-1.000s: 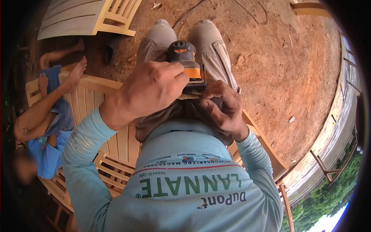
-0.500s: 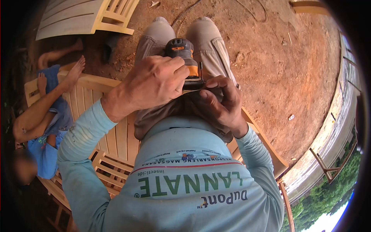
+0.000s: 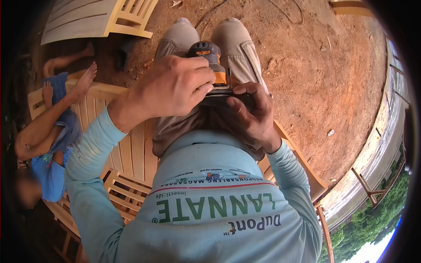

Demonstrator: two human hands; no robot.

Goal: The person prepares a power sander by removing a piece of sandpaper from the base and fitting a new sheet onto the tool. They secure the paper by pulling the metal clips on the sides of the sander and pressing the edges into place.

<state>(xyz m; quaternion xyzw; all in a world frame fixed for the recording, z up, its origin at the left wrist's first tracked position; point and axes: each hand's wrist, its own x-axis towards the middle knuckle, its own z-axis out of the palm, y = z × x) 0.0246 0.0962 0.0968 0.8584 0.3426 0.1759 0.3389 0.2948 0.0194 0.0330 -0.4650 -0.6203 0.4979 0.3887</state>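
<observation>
A black and orange palm sander (image 3: 210, 55) rests between my thighs, its flat base turned toward my belly. My left hand (image 3: 173, 90) is closed at the base's left side, thumb and forefinger pinched on its edge. At the opposite corner, the thumb and forefinger of my right hand (image 3: 254, 111) grip the base. A thin dark edge runs along the base between the hands; I cannot make out whether it is sandpaper. A thin upright rod or lever stands near my right forefinger. My left palm is hidden.
I sit on a slatted wooden bench (image 3: 131, 147). On the left, a person in blue (image 3: 55, 171) sits with one bare foot raised on the bench edge. Another piece of wooden furniture (image 3: 79, 19) stands at the upper left. A cord (image 3: 302, 17) lies on the dirt ground (image 3: 315, 87).
My left hand has shifted slightly up and rolled, its thumb now lying along the sander's base. The base has tilted a little, and the right thumb has moved slightly left.
</observation>
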